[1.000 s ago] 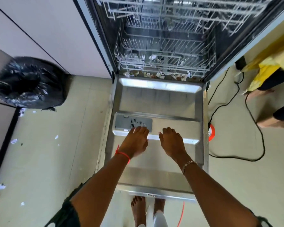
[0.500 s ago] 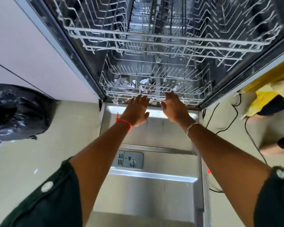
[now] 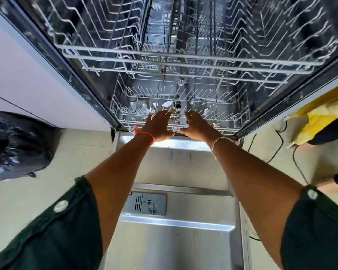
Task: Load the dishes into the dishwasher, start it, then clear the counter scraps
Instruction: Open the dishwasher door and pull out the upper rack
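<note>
At the front rail of the grey wire lower rack (image 3: pixel 230 121), still inside the steel dishwasher tub, our left hand (image 3: pixel 158 124) and right hand (image 3: pixel 198 125) reach with fingers spread, gripping nothing. Uneven pulling could jam it; white paper scraps (image 3: pixel 167 104) might snag.

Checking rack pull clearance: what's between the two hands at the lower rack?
Head view: between left hand and right hand, lower rack front wires and white paper scraps show.

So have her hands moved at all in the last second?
Yes. Both the left hand and right hand went forward from the detergent dispenser on the open door to the lower rack.
</note>
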Demonstrator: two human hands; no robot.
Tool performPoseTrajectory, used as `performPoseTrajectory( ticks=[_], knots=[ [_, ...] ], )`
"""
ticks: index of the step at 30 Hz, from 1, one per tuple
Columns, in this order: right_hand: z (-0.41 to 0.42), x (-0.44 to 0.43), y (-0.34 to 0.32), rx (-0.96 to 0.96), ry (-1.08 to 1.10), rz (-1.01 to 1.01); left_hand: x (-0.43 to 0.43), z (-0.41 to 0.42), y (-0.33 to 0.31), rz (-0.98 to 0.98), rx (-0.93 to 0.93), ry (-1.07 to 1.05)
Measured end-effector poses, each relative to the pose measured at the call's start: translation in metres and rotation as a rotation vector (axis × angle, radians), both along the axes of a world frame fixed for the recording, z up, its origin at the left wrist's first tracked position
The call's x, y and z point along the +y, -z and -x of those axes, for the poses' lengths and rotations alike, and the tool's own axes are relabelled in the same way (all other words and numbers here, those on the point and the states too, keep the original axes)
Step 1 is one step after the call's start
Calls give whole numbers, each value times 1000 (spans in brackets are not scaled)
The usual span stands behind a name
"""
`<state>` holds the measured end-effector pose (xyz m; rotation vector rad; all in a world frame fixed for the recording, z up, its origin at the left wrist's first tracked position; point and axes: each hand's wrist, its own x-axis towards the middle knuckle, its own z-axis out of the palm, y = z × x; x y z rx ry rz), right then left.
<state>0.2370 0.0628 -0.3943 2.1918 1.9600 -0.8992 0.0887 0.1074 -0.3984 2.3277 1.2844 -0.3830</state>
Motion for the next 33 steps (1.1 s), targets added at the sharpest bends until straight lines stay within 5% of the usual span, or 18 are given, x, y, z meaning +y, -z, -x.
performPoseTrajectory(
  ticks=[33],
  knots=[
    [139, -339, -17, 1, 39, 100, -332, 140, -21, 197, -42, -1]
  ],
)
